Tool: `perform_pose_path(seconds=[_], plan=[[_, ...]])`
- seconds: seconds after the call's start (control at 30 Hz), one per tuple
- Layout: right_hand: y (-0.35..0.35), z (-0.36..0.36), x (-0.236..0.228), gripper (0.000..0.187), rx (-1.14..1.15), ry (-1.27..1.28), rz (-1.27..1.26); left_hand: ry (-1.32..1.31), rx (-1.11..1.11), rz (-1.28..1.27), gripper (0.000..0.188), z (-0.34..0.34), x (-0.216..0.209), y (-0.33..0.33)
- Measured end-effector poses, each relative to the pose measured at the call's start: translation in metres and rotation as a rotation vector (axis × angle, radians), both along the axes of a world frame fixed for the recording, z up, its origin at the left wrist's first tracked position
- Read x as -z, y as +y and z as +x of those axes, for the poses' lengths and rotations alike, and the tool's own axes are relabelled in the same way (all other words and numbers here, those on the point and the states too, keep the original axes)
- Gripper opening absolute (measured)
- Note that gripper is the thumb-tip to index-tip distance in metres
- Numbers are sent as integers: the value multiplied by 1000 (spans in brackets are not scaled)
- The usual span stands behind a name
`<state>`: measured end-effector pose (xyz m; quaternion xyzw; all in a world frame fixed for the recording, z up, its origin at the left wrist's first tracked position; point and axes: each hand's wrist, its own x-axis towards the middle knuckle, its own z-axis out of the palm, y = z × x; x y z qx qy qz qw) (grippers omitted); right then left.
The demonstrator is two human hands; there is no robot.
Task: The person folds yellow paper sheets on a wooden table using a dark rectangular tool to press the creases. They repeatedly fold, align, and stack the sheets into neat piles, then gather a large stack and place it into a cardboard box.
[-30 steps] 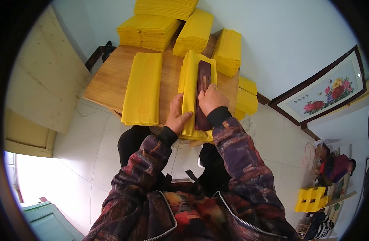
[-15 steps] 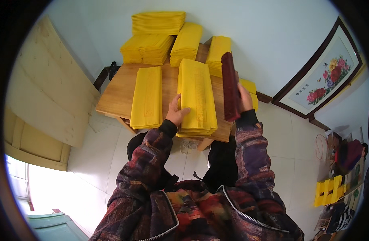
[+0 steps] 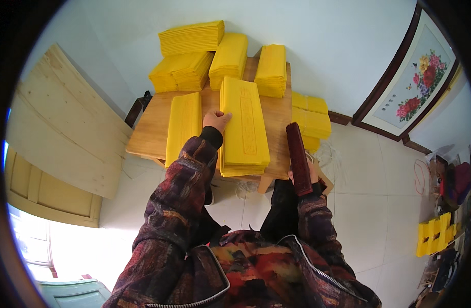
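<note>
A stack of folded yellow paper (image 3: pixel 245 128) lies at the middle of the wooden table's front, its top sheet bearing a faint reddish printed strip. My left hand (image 3: pixel 216 121) is at the stack's left edge, thumb and fingers closed on the edge of the paper. To the right of the table my right hand (image 3: pixel 310 174) grips a long, narrow dark red block (image 3: pixel 300 159), which stands tilted and hides most of the fingers. Left of the middle stack is another yellow paper stack (image 3: pixel 184 123), partly covered by my left sleeve.
Several more yellow stacks (image 3: pixel 186 69) crowd the back of the wooden table (image 3: pixel 151 131). Tied yellow bundles (image 3: pixel 312 115) sit beyond its right side. Wooden boards (image 3: pixel 71 118) lean at the left. A framed flower picture (image 3: pixel 417 77) stands against the right wall.
My right hand has lowered the dark red block toward me, beside the table's right edge. My left hand has moved up and left, from the stack's top to its left edge.
</note>
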<state>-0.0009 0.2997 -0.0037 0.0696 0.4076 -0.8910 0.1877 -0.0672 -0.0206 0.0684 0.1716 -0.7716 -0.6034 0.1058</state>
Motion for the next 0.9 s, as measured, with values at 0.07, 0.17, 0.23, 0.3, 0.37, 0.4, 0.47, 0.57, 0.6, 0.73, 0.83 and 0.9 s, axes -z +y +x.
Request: perform_pose_path(seconds=[0.07, 0.17, 0.23, 0.3, 0.37, 0.4, 0.47, 0.57, 0.6, 0.73, 0.83, 0.9], plan=[[4, 1, 4, 30, -33, 95, -55, -53, 31, 67, 24, -2, -2, -1], [6, 1, 7, 30, -16, 32, -28, -11, 24, 194, 19, -4, -3, -1], [7, -1, 10, 31, -25, 75, -34, 5, 18, 189, 17, -4, -2, -3], [9, -2, 19, 33, -18, 83, -30, 48, 12, 169, 14, -5, 0, -6], [15, -4, 31, 37, -49, 116, -42, 133, -9, 126, 10, -3, 1, -11], [19, -6, 36, 39, -70, 38, -78, 172, -6, 179, 10, -1, 1, -14], [24, -10, 44, 43, -141, -99, -152, 208, -20, 288, 11, 6, 1, -19], [21, -8, 46, 44, -62, 44, -246, 265, 7, 341, 11, 17, -2, -33], [20, -7, 43, 44, -13, -80, -162, 251, -9, 382, 11, 21, -2, -37], [12, 2, 29, 43, 60, 69, -135, 298, -22, 520, 9, 33, 4, -70], [10, 3, 23, 41, 74, 18, -126, 314, -30, 555, 7, 41, 17, -103], [9, 1, 23, 40, 133, -108, -102, 323, -5, 542, 7, 45, 26, -130]])
